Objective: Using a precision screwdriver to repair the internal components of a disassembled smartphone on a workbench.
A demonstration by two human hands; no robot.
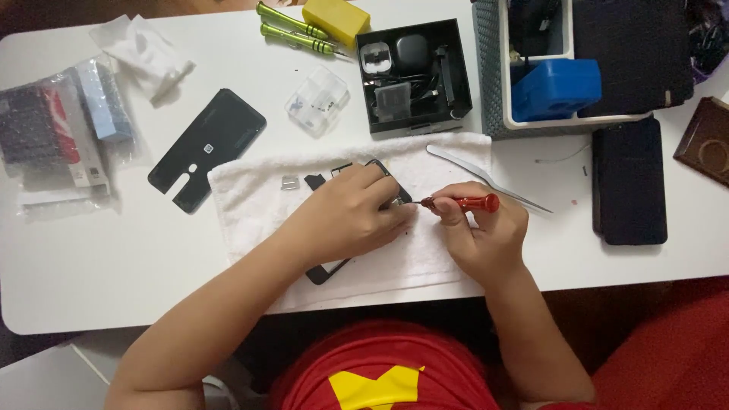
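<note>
Phone [323,272], opened up and mostly hidden under the left hand [345,216], sits on a white towel [250,205] in the middle of the bench [91,281]. Left fingers are spread flat on it, pinning it down. Right hand [482,235] has its fingers clamped on a red screwdriver [463,203], tip right at the phone's edge. My guess at the risk: the tip slips out and strips the head, or a loose screw gets lost in the towel fluff. Tweezers [486,178] lie just beyond, the removed back cover [209,148] off left.
</note>
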